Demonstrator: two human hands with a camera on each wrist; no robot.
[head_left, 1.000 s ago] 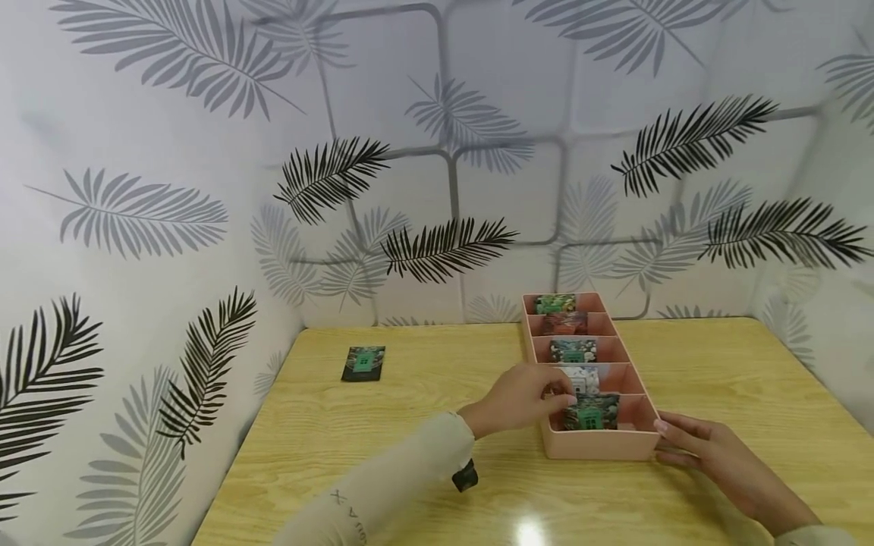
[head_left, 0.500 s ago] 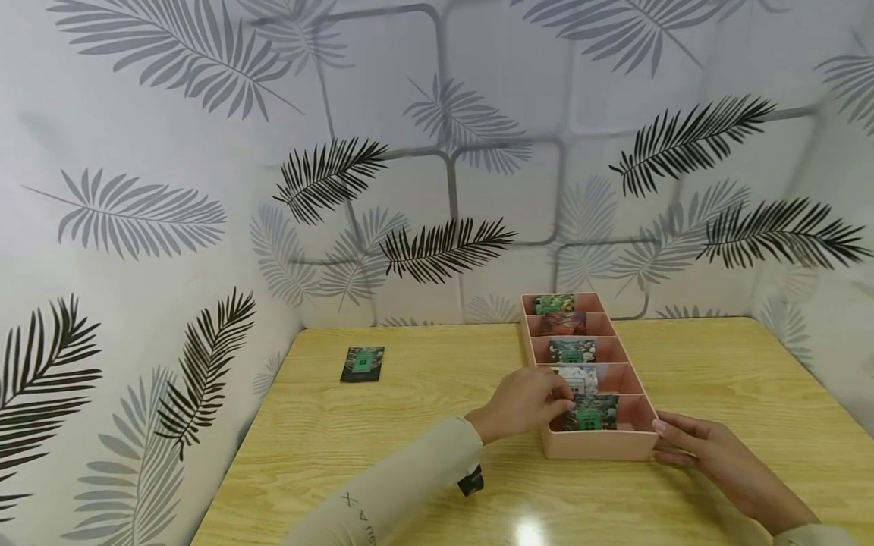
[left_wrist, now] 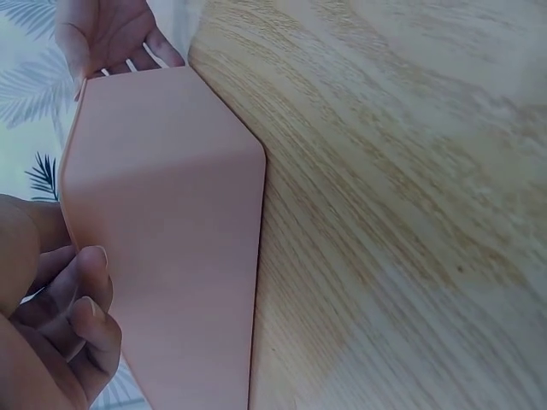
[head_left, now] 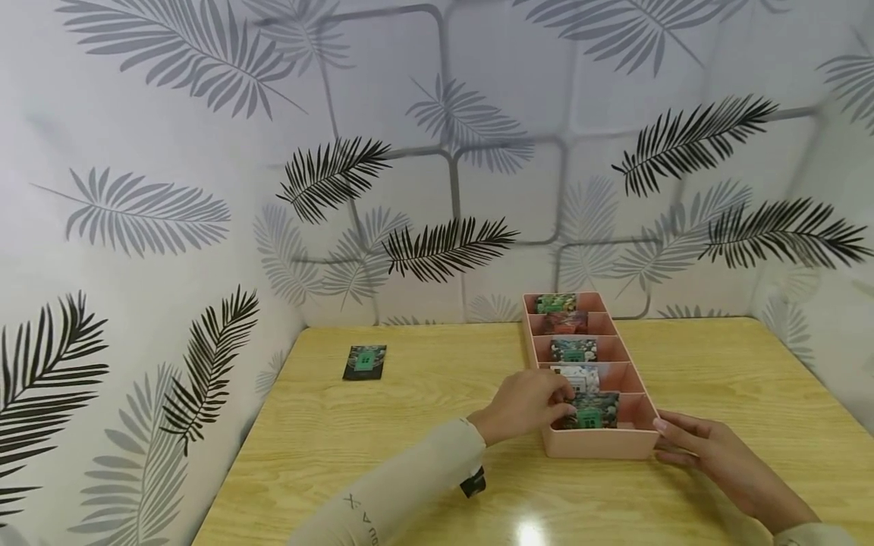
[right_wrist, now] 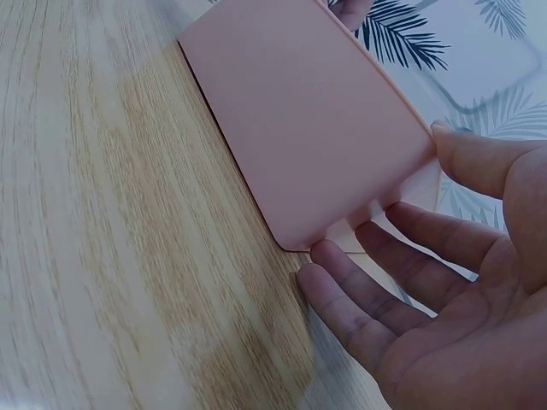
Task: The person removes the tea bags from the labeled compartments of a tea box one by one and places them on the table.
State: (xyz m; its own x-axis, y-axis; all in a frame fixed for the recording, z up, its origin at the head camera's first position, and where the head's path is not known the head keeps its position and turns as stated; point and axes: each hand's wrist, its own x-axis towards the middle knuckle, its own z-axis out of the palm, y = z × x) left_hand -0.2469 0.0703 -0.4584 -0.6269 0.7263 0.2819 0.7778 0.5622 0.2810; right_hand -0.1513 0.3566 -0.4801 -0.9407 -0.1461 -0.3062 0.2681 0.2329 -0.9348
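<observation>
A long pink divided box [head_left: 601,444] stands on the table, with a printed sachet in each compartment. My left hand [head_left: 522,406] reaches over its left wall at the nearest compartment. There its thumb and fingers pinch the left edge of a dark sachet [head_left: 595,412] with a green label. The left wrist view shows the fingers [left_wrist: 92,329] curled at the box's rim; the sachet is hidden there. My right hand [head_left: 717,459] rests against the near right corner. Its thumb touches the rim and its extended fingers [right_wrist: 419,265] touch the outer wall.
Another dark sachet [head_left: 365,362] with a green label lies flat on the wooden table [head_left: 423,364] at the far left. A white sachet [head_left: 582,378] sits in the second compartment. A leaf-patterned wall covering [head_left: 505,189] rises behind the table.
My left hand has shifted slightly right and down at the nearest compartment, its forearm following. The right hand and the box stay in place.
</observation>
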